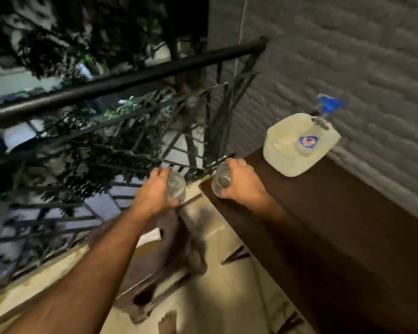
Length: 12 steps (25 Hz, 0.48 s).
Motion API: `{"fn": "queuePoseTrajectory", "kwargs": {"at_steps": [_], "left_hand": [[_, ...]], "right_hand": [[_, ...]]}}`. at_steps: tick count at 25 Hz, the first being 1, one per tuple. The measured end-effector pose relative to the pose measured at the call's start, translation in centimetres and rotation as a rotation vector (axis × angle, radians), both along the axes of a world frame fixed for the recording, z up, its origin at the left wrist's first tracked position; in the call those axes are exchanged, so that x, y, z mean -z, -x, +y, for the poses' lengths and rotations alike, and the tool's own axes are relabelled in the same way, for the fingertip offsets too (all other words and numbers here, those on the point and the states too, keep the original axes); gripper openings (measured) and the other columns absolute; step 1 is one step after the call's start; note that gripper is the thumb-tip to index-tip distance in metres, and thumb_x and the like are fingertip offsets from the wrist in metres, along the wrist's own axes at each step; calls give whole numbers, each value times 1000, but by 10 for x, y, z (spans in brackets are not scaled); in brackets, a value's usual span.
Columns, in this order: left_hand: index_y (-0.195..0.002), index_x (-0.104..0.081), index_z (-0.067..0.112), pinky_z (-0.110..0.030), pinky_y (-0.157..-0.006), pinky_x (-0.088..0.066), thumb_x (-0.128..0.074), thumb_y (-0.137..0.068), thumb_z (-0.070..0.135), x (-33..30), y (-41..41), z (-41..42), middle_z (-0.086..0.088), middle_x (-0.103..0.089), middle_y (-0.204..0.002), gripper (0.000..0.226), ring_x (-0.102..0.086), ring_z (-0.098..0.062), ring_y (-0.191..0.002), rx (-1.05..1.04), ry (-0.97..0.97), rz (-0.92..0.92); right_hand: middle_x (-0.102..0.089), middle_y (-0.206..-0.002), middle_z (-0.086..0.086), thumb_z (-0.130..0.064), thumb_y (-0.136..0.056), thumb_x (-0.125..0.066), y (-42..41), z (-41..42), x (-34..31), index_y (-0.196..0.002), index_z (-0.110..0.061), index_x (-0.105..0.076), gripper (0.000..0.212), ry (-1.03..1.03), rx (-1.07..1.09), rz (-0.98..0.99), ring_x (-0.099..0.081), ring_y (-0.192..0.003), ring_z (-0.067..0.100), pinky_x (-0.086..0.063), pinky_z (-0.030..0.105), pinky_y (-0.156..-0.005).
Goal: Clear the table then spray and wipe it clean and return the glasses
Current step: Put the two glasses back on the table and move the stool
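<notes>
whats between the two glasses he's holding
Nothing solid: the head view shows only a gap over the pale floor and table edge between the left glass and right glass.

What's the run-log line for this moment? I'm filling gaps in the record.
left hand grips glass | right hand grips glass over table | cloth, spray bottle on table

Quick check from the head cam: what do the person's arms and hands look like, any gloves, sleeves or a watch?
Both forearms are bare as far as the frame shows, with no sleeves in view. The left hand and right hand wear no gloves. No watch, bracelet or ring is visible, though the picture is blurred.
</notes>
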<state>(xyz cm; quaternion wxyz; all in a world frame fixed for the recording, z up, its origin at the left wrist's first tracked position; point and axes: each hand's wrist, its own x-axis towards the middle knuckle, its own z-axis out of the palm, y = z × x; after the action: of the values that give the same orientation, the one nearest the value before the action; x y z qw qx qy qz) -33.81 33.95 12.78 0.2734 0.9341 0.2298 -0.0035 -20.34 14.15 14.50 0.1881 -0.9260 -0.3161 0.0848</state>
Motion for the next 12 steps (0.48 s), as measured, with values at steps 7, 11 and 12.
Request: {"fn": "queuePoseTrajectory", "kwargs": {"at_steps": [7, 11, 12], "left_hand": [[-147, -27, 14, -32, -100, -38, -81, -60, 28, -53, -93, -199, -6, -34, -144, 103, -43, -25, -128, 311, 18, -109], [-146, -27, 17, -31, -106, -36, -83, -60, 35, -52, -136, -301, 0, -33, -143, 105, -44, -20, -126, 485, 77, -113], [-146, -28, 17, -31, -106, -36, -83, -60, 36, -49, -149, -323, 0, -34, -142, 104, -44, -20, -125, 539, 82, -108]], "right_hand": [[-42, -134, 7, -38, -62, -73, -20, -234, -50, -139, -18, -32, 89, 5, 376, -18, -46, -119, 29, -47, 40, -97], [-41, -137, 7, -38, -63, -74, -18, -341, -47, -141, -18, -31, 92, -5, 597, 11, -44, -121, 29, -46, 40, -98], [-41, -137, 7, -41, -63, -74, -17, -363, -43, -141, -18, -31, 92, -10, 644, 20, -44, -121, 28, -46, 40, -98]]}}
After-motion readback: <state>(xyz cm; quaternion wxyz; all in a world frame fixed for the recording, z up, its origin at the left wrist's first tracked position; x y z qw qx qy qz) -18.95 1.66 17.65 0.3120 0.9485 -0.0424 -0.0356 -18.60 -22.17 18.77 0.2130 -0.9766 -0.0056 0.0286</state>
